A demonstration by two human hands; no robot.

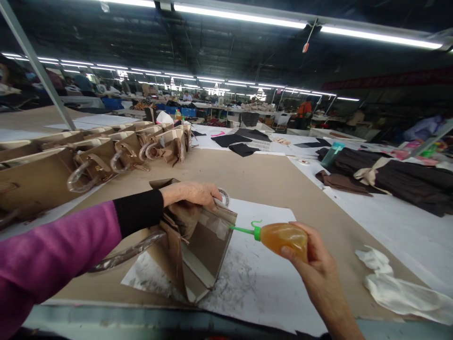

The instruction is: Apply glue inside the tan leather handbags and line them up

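My left hand (pixel 193 193) is closed over the top edge of a tan handbag (pixel 205 250) that stands open on a stained white sheet (pixel 262 283). The bag's plastic-wrapped handle (pixel 127 252) hangs to the left under my arm. My right hand (pixel 314 264) grips an amber squeeze bottle (pixel 285 237) with a green nozzle (pixel 244 230). The nozzle tip points at the bag's upper right side edge and touches it or nearly does.
A row of several tan handbags (pixel 92 160) with wrapped handles lines the left of the brown table (pixel 255 179). White rags (pixel 396 288) lie at the right. Dark fabric pieces (pixel 399 182) and a teal cup (pixel 332 153) sit further right. Other workers stand far back.
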